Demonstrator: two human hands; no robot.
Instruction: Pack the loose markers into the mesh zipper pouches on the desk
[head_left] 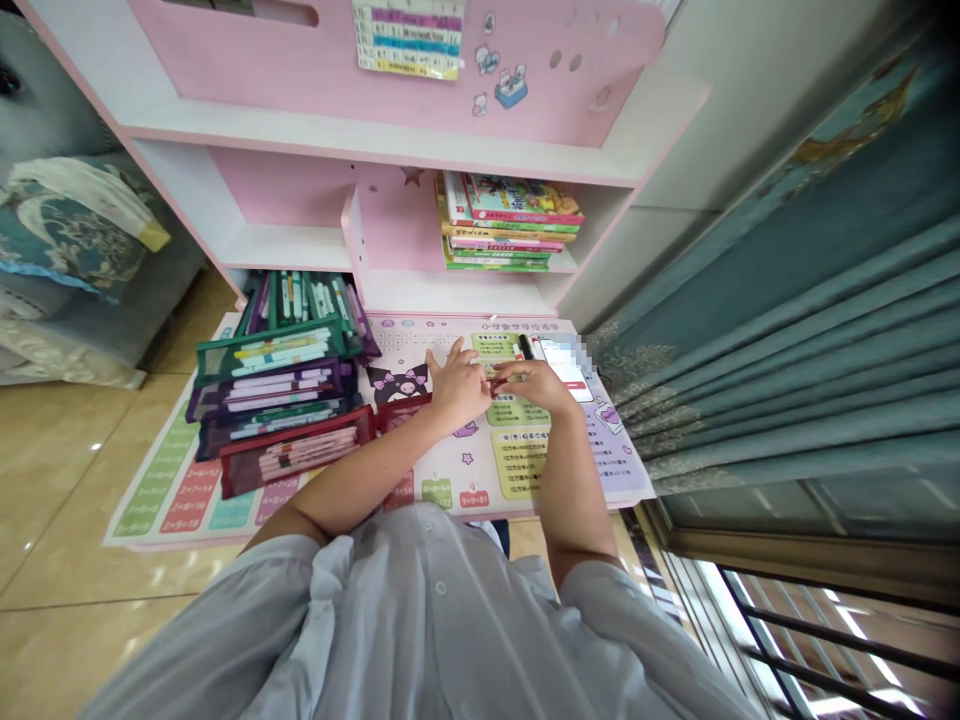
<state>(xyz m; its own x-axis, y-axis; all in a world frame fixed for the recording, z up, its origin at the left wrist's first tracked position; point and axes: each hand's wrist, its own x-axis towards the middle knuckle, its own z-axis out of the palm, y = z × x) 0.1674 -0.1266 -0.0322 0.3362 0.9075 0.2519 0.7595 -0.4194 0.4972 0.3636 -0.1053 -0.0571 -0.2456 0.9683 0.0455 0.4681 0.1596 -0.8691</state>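
My left hand (459, 388) is over the middle of the desk, thumb and some fingers spread, others bent against a small dark red piece (495, 386). From the right, my right hand (531, 382) pinches that same piece, which looks like part of a dark red pouch. More dark red pouch (401, 412) lies beneath my left wrist and forearm. To the left, a red mesh pouch (300, 452) holds pink pens, with purple, dark blue and green pouches (274, 352) of markers stacked behind it.
A phone (566, 370) and a black marker (526, 347) lie on the right of the printed desk mat (442, 465). Behind stands a pink and white shelf (390, 130) with stacked books (510, 222). A curtain (787, 290) hangs at the right.
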